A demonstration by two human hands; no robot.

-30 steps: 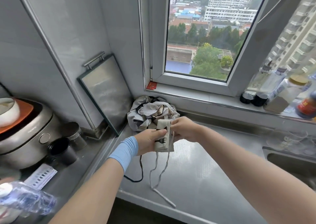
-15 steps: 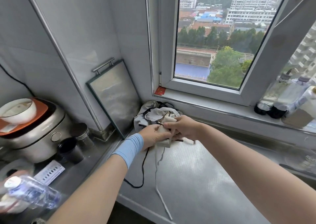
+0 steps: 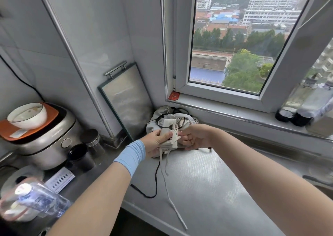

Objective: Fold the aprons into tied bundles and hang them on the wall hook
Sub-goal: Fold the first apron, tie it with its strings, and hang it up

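Bundle (image 3: 168, 133) mid-frame, above counter (image 3: 207, 181) corner. Ur L hand (image 3: 155, 142) grips its body, R hand (image 3: 194, 136) pinches cloth at its right edge. Soft, light, prob springs open: hold across the wrap, not the loose ties (image 3: 181, 218).

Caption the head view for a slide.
The left hand and right hand grip a folded apron bundle above the steel counter, strings dangling, crumpled apron behind.

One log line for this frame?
left hand: grips folded apron | right hand: pinches its edge | ties: hang loose onto counter | second apron: crumpled in corner behind
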